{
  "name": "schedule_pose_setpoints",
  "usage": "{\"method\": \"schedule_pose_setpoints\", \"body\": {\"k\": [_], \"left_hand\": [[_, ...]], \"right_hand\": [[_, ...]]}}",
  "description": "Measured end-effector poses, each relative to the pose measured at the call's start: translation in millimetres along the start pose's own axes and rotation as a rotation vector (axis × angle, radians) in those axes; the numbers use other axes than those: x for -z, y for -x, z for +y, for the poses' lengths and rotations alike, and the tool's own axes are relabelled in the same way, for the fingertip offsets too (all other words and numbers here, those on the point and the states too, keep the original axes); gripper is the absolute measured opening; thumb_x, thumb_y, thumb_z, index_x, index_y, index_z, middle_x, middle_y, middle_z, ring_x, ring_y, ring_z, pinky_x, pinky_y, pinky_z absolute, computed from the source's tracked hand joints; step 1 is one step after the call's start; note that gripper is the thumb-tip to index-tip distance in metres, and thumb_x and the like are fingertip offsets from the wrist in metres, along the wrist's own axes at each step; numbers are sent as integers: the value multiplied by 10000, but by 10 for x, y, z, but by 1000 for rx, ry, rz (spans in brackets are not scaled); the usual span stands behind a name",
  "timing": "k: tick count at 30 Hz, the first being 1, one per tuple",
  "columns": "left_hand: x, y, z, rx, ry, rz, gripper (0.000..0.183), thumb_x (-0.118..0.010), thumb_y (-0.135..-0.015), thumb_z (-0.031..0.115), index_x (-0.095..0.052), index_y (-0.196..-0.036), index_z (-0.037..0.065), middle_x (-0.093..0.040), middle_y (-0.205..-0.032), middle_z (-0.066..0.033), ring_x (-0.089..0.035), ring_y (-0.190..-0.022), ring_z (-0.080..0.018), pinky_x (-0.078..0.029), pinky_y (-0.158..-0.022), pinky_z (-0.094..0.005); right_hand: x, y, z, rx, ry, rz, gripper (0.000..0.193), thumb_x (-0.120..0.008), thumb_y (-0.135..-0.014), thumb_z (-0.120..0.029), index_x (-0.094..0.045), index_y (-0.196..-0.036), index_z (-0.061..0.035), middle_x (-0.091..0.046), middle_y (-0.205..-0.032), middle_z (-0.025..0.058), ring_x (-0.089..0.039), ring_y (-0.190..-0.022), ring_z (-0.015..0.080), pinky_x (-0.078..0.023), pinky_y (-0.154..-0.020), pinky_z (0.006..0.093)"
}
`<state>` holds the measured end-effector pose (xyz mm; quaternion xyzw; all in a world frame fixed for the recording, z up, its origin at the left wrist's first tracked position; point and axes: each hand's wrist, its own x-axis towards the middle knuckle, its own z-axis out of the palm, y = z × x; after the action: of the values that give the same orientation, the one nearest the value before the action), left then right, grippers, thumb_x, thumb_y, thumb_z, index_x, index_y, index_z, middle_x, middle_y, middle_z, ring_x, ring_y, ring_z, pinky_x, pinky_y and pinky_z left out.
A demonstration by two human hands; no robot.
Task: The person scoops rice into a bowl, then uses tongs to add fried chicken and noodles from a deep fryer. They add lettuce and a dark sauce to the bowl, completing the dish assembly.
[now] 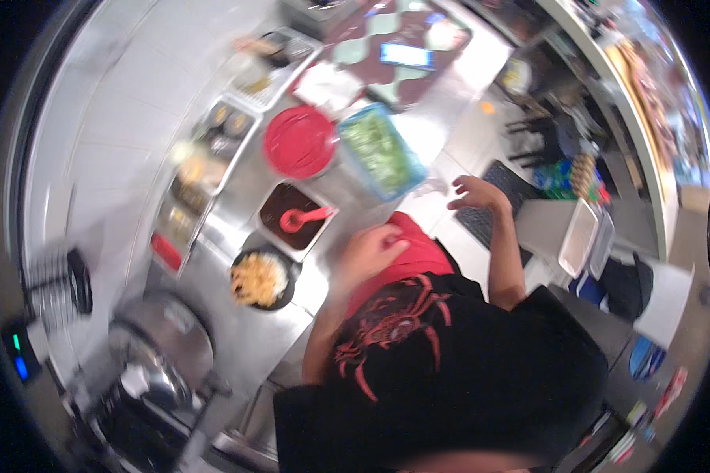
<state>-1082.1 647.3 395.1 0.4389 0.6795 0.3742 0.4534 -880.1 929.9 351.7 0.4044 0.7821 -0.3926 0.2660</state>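
Note:
My left hand (371, 252) is at my waist, in front of the red apron (414, 256). Its fingers are loosely bent, with a gap at the thumb, and no held thing shows; whether it touches the cloth is unclear. Out to the right, my right hand (477, 194) hangs in the air, empty, fingers apart. Left of my left hand, a square white tub of dark sauce (280, 199) holds a red scoop (296, 219). Beside that tub stands a black bowl (290, 293) of white rice and golden-brown pieces (254, 280).
Behind the sauce are a round red lid (300, 142) and a blue-edged tub of chopped greens (383, 154). Ingredient containers (217, 134) line the tiled wall. A large metal pot (166, 335) stands at the near left. Farther back lies a phone-like device (407, 56) with a lit screen.

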Motion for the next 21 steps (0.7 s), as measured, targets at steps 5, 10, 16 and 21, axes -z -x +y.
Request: {"method": "schedule_pose_setpoints", "body": {"k": [5,10,16,21], "left_hand": [[-422,-24,-154,-50,-139,-42,463,-680,-873,324,-625,-1221,23,-645,-1130,-221,-626,-1077,-361,-494,-952,-452],[-833,50,-256,-62,-4,268,529,-681,-836,210,-548,-1308,14,-598,-1123,-206,-616,-1075,-368,-496,-946,-441],[-1293,-418,-285,-200,124,591,644,-689,-840,153,-469,-1436,51,-558,-1335,-203,-516,-1268,-358,-401,-1086,-429],[-1716,-902,-172,54,42,879,365,-687,-844,147,-591,-1181,44,-638,-1149,-171,-614,-1100,-357,-503,-907,-461]], "right_hand": [[-717,-200,96,177,-726,253,174,-719,-893,-138,-674,-1029,-39,-664,-888,-8,-585,-752,78,-455,-686,217],[-480,-65,36,289,-513,180,179,-707,-909,-177,-689,-904,0,-715,-833,61,-629,-799,116,-486,-759,259],[-66,-275,-194,498,-502,-249,203,-655,-968,-202,-660,-914,-6,-708,-828,82,-659,-774,151,-521,-767,300],[183,-505,-173,584,-365,-484,105,-681,-933,-109,-642,-878,-29,-673,-787,43,-626,-730,130,-505,-716,283]]}}
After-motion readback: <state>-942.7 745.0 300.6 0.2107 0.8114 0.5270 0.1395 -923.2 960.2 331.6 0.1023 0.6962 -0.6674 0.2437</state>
